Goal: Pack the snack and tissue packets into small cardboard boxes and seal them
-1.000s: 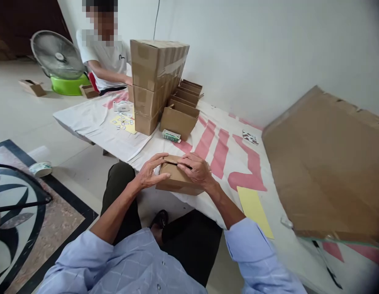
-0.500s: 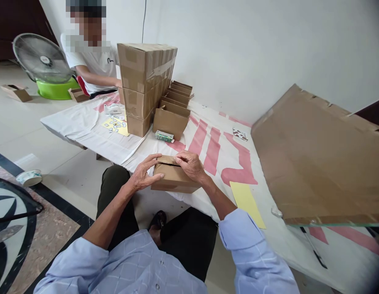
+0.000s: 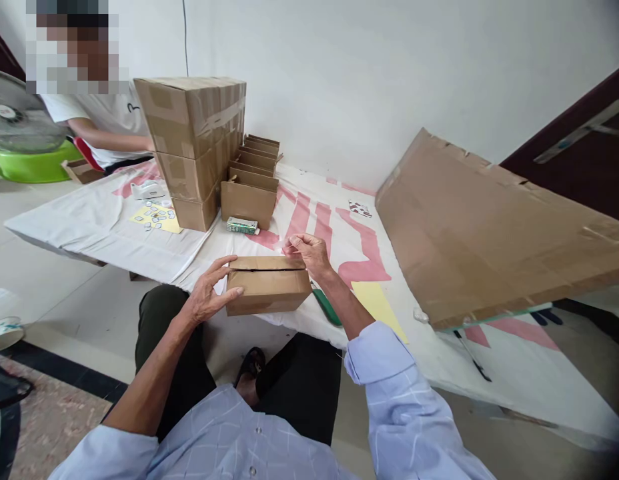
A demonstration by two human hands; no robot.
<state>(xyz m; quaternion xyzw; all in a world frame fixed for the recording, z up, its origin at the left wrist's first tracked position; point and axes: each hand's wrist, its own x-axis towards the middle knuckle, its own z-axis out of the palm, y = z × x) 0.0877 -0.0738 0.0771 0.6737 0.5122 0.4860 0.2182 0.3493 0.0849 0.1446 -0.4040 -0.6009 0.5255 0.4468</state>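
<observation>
The carton [image 3: 269, 291] sits at the near edge of the cloth-covered table [image 3: 424, 360], in front of the person's torso. Its top faces up; a narrow dark slit [image 3: 264, 270] runs lengthwise across it.

Left hand [image 3: 207, 295]: grasping the carton at its left end, thumb on the top near the front, fingers at the far left corner. The carton extends to the right of this grip.

Right hand [image 3: 312, 257]: positioned at the carton's far right corner, thumb and forefinger pinched together. Whether anything thin is held between them cannot be told, nor whether the hand touches the carton. A green object [image 3: 327, 305], partly hidden, lies beneath the right forearm; a yellow sheet [image 3: 378, 308] lies to its right.

Beyond the carton: a small green-and-white pack [image 3: 241, 225], then a row of open boxes [image 3: 248, 200], beside a three-tier stack of taped boxes [image 3: 189, 143].
</observation>
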